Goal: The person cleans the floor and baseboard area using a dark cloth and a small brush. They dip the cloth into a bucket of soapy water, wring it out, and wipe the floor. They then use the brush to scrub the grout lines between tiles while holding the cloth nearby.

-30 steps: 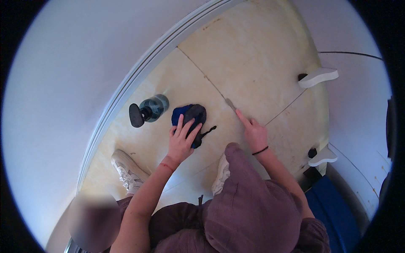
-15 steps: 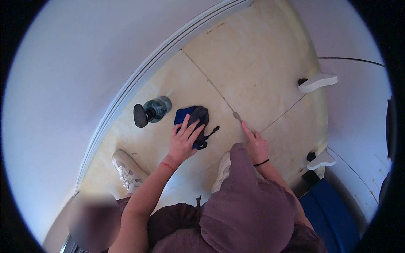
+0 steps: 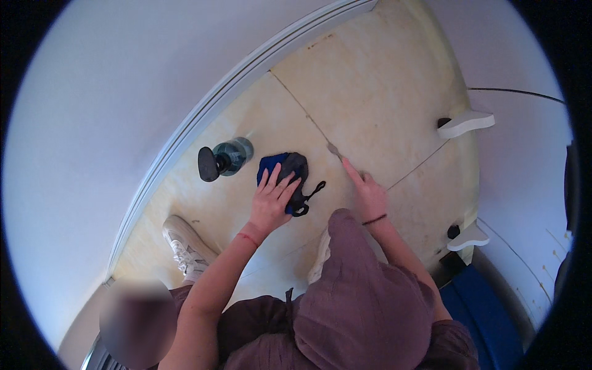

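Note:
My left hand [image 3: 273,196] lies with fingers spread on a folded blue and dark-grey cloth [image 3: 295,165]. A black loop sticks out from the cloth's right side. Closed round a thin tool, my right hand [image 3: 370,194] presses a forefinger along it. The tool looks like a small spatula [image 3: 333,150]; its flat grey tip touches the dark joint line [image 3: 316,127] between floor tiles. My fist hides the handle. Left of the cloth, a clear bluish spray bottle [image 3: 236,155] with a black head stands on the floor.
A white baseboard [image 3: 240,75] and wall curve along the left. Two white feet [image 3: 467,124] of a white furnishing stand at the right, with a blue box-like thing [image 3: 487,308] low right. My left shoe [image 3: 185,243] rests on the tiles. Brown marks [image 3: 320,42] dot the floor farther off.
My right hand and the spatula have slid away from me and slightly left along the joint line. My left hand still rests on the cloth, with barely any shift.

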Action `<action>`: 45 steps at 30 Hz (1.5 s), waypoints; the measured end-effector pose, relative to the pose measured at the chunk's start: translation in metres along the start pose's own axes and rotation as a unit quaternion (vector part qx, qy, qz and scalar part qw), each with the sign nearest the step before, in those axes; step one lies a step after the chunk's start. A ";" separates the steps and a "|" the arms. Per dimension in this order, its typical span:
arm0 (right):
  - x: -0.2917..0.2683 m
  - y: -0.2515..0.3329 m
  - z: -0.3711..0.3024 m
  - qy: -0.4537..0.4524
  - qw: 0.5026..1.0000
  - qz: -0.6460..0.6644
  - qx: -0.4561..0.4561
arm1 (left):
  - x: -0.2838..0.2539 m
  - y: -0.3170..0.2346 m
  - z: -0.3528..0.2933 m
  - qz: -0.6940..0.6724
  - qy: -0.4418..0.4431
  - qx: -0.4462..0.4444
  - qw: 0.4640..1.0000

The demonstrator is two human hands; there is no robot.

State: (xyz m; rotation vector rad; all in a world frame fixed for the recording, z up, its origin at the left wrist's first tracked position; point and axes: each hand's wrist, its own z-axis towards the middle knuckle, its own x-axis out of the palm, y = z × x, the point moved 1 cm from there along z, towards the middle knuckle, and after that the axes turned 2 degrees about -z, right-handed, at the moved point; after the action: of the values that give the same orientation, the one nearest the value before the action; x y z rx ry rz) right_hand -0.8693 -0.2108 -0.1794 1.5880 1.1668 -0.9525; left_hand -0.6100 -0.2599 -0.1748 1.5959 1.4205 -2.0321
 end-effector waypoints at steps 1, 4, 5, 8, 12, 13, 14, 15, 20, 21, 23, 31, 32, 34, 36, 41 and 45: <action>0.000 -0.002 0.004 -0.003 1.000 0.007 0.001 | 0.001 0.000 0.002 -0.001 -0.001 0.002 1.000; 0.008 -0.005 -0.002 0.005 1.000 0.015 0.007 | -0.007 -0.002 0.006 -0.017 0.014 0.002 1.000; 0.013 -0.014 -0.021 0.020 1.000 0.006 0.008 | -0.009 0.000 0.004 -0.020 0.012 -0.006 1.000; 0.006 -0.014 -0.025 -0.005 0.999 0.034 -0.002 | -0.010 0.000 0.005 -0.030 0.009 -0.013 0.999; -0.002 0.010 0.019 -0.016 1.000 -0.001 -0.002 | -0.008 -0.002 0.009 -0.024 0.012 -0.010 1.000; 0.001 0.007 0.015 -0.021 1.000 -0.003 -0.002 | -0.008 -0.001 0.009 -0.023 0.016 -0.007 1.000; 0.007 0.003 0.006 -0.024 1.000 -0.003 -0.006 | -0.008 0.000 0.008 -0.026 0.016 -0.008 1.000; 0.011 -0.002 -0.001 -0.029 1.000 -0.003 -0.013 | -0.008 0.000 0.008 -0.025 0.013 -0.012 1.000; 0.012 -0.007 -0.007 -0.029 0.999 -0.003 -0.019 | -0.009 -0.001 0.008 -0.042 0.002 -0.025 0.999; 0.010 -0.002 0.008 -0.041 0.999 -0.006 -0.028 | -0.009 -0.002 0.009 -0.039 -0.003 -0.023 0.999; 0.008 0.010 0.037 -0.063 0.998 -0.003 -0.031 | -0.010 -0.002 0.012 -0.036 0.004 -0.018 0.999; 0.013 0.001 0.005 -0.038 0.998 -0.040 -0.013 | -0.013 0.001 0.010 -0.047 0.001 -0.027 0.999; 0.005 0.012 0.024 -0.047 0.998 -0.034 -0.019 | -0.011 0.000 0.009 -0.046 0.001 -0.023 0.999; 0.000 0.018 0.040 -0.056 0.998 -0.033 -0.018 | -0.010 0.000 0.013 -0.042 0.000 -0.013 0.999; 0.002 0.022 0.046 -0.050 0.998 -0.038 -0.010 | -0.013 -0.001 0.015 -0.045 0.019 -0.019 0.999; 0.009 0.012 0.023 -0.051 0.998 -0.017 -0.013 | -0.013 0.003 0.009 -0.045 0.018 -0.026 0.999; -0.004 0.034 0.070 -0.070 0.996 -0.049 -0.021 | -0.008 0.002 0.011 -0.047 0.004 -0.013 0.999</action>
State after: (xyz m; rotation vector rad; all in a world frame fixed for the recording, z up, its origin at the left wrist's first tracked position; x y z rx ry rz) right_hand -0.8414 -0.2833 -0.1878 1.4171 1.1669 -1.0776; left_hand -0.6126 -0.2729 -0.1696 1.5559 1.5465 -2.0524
